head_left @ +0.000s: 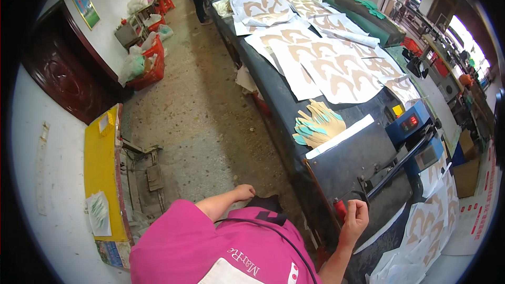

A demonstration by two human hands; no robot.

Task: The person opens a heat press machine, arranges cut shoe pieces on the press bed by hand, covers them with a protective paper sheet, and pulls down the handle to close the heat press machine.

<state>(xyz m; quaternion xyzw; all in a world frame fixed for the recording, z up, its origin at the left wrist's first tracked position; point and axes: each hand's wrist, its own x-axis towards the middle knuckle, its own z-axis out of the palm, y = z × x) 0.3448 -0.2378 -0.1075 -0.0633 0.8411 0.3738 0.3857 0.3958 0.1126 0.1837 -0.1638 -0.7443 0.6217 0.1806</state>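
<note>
On the near side of the heat press, the red handle is being flanked by the curled right hand; any hold on it cannot be told. Left of the press, the left hand is being held curled, nothing showing in it. Beyond the press, tan-and-teal gloves are lying piled; a batch is seemingly being worked through, the finished share unclear

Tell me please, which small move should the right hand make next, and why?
Probably close the right hand around the red handle: the hand is curled right beside it, though contact is unclear, while the left hand is away from the table, holding nothing visible.
</note>
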